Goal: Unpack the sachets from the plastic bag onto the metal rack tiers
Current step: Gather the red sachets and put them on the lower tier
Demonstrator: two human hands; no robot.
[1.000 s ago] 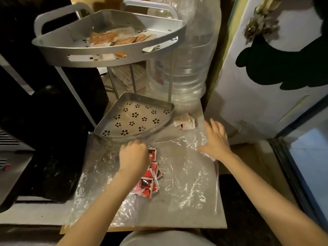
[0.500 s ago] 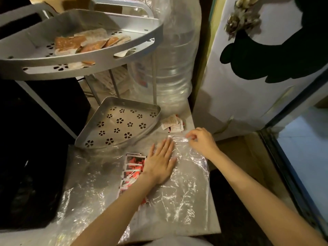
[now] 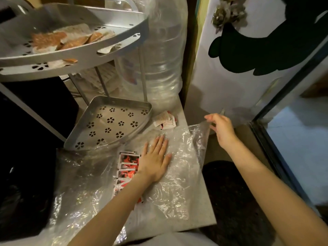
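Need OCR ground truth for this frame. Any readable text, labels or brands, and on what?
None can be read.
Red sachets under the left hand: red, black and white print, too blurred.
Pale sachets beside the lower tier: faint print, too small.
Bottle label: blurred.
Sachets on the top tier: no legible text.

A large clear water bottle (image 3: 159, 55) is standing behind the rack, against a white door (image 3: 230, 89) bearing a black shape (image 3: 262, 47). A dried flower ornament (image 3: 228, 12) is hanging near the door's top. A dark mat (image 3: 234, 197) is lying on the floor.
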